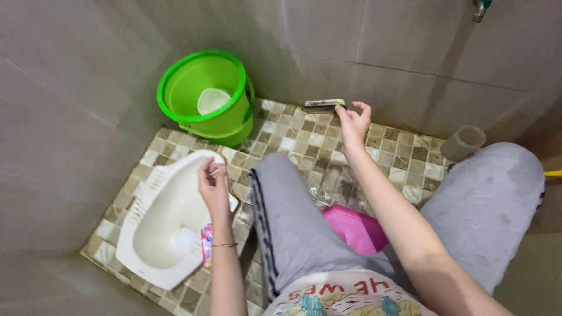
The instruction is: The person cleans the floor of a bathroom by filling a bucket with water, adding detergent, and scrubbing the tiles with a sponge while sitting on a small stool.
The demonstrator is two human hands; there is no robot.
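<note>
Head view, steeply down, close.

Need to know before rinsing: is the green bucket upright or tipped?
Upright. The bucket stands on the tiled floor in the corner, mouth facing up, with a pale scoop inside. Water level: cannot tell.
</note>
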